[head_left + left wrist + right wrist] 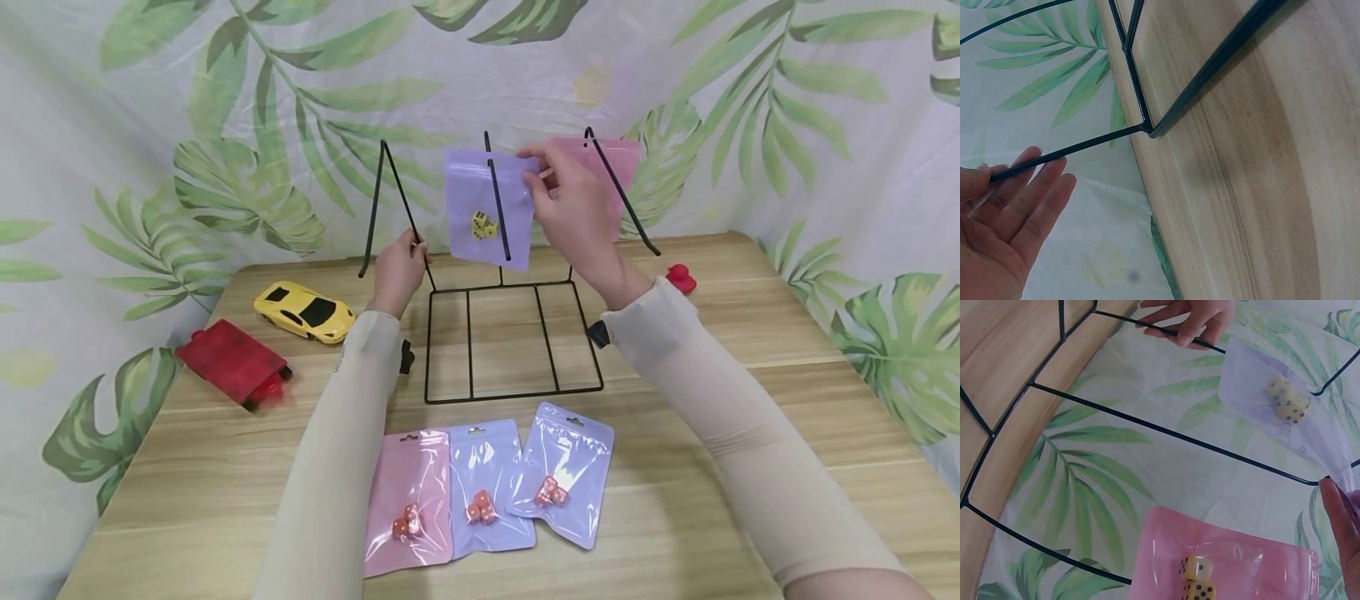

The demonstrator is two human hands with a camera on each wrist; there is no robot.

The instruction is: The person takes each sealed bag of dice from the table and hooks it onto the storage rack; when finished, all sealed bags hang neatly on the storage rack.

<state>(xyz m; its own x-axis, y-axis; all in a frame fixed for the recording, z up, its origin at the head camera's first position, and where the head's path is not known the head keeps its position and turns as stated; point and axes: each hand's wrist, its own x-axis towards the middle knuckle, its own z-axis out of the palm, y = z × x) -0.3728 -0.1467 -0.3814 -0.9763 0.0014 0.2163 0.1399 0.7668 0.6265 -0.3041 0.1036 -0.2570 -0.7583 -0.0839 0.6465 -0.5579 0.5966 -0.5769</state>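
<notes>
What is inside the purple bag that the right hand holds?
Yellow dice with dark dots show inside the purple bag. A black rod and the right hand hide parts of it.

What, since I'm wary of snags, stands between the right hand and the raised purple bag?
Nothing visible: the right hand pinches the purple bag by its top corner. The middle prong crosses the bag's front, left of that hand.

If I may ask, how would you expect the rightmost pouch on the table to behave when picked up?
The pouch is probably floppy, as its lower edge curves. Its glossy surface may feel slippery. The dice bunched inside would likely shift and make it sag.
</notes>
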